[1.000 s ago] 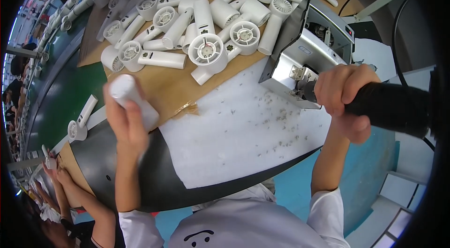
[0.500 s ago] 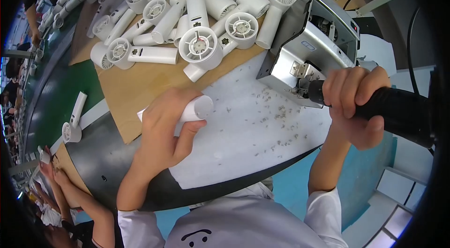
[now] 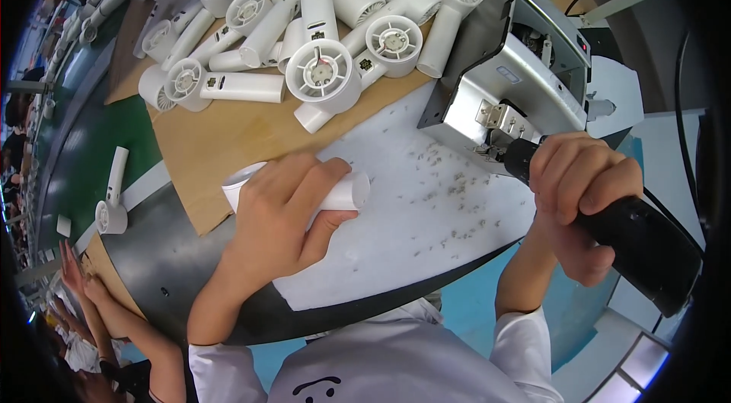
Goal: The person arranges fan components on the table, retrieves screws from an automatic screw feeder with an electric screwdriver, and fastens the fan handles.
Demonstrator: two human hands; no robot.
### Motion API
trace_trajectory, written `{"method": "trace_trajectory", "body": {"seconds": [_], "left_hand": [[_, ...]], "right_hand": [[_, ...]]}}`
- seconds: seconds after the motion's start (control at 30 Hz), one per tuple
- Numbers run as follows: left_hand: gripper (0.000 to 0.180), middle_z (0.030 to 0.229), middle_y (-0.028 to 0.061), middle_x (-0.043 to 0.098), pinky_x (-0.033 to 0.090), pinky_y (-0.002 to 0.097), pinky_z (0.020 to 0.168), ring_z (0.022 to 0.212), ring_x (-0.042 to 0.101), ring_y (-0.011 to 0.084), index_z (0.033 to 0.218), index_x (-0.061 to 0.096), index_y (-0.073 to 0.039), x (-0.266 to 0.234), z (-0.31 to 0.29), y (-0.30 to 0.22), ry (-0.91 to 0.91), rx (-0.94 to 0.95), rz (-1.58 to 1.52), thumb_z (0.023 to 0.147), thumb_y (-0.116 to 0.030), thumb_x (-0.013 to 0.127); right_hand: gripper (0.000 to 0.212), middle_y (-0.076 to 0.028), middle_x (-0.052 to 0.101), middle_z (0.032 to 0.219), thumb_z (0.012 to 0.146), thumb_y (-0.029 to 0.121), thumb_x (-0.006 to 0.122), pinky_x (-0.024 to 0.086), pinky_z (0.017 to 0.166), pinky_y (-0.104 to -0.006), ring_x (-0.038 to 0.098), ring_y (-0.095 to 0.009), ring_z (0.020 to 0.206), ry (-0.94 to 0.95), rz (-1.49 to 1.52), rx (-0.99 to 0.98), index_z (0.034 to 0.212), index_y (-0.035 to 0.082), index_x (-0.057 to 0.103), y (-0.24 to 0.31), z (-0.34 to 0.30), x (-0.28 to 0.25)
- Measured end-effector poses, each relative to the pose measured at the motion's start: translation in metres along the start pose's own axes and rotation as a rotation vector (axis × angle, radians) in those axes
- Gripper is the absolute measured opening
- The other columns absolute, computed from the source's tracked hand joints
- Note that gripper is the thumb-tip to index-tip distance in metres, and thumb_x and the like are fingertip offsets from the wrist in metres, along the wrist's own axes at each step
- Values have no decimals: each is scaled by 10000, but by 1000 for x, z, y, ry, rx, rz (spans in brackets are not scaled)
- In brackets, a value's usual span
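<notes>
Over the white sheet, my left hand (image 3: 278, 209) grips a white handheld fan (image 3: 353, 191). Its round handle end sticks out past my thumb and fingers, and part of its head shows on the other side; my hand covers the middle. On the right, my right hand (image 3: 582, 182) is wrapped round a black electric screwdriver (image 3: 647, 251). The screwdriver's nose is at the metal outlet of a silver screw feeder (image 3: 525, 75); whether the bit touches it, I cannot tell.
Many white fan bodies (image 3: 324, 71) lie heaped on brown cardboard (image 3: 186, 174) at the back. Small dark bits dot the white sheet (image 3: 388, 251). One more fan (image 3: 112, 212) rests at left by a green belt (image 3: 126, 129). A co-worker's hands (image 3: 80, 273) are at far left.
The rear of the screwdriver has swung downward, and my right hand has dropped slightly. My left hand has shifted a little right and down with the fan. The co-worker's hands have released a white part.
</notes>
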State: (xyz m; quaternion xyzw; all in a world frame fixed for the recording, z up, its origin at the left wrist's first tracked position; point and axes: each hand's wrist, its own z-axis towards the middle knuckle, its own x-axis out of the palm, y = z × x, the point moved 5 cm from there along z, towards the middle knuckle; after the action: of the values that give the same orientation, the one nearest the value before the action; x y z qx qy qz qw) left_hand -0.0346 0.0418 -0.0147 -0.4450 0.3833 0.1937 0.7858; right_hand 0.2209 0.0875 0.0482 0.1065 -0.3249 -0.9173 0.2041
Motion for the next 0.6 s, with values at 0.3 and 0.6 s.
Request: {"method": "trace_trajectory", "body": {"seconds": [0.3, 0.6], "left_hand": [[347, 802, 116, 563, 451, 385, 600, 685, 567, 309, 1018, 613, -27, 0, 1, -5, -43, 29, 16, 794, -277, 703], [333, 802, 124, 555, 448, 394, 605, 690, 561, 320, 1023, 608, -37, -1, -2, -6, -31, 25, -22, 791, -258, 702]], "right_hand": [[337, 24, 498, 625, 855, 388, 630, 405, 500, -262, 460, -97, 489, -149, -5, 64, 860, 116, 431, -4, -9, 7], [527, 31, 520, 687, 774, 521, 734, 417, 509, -230, 483, -84, 501, -107, 274, 101, 902, 119, 418, 22, -1, -4]]}}
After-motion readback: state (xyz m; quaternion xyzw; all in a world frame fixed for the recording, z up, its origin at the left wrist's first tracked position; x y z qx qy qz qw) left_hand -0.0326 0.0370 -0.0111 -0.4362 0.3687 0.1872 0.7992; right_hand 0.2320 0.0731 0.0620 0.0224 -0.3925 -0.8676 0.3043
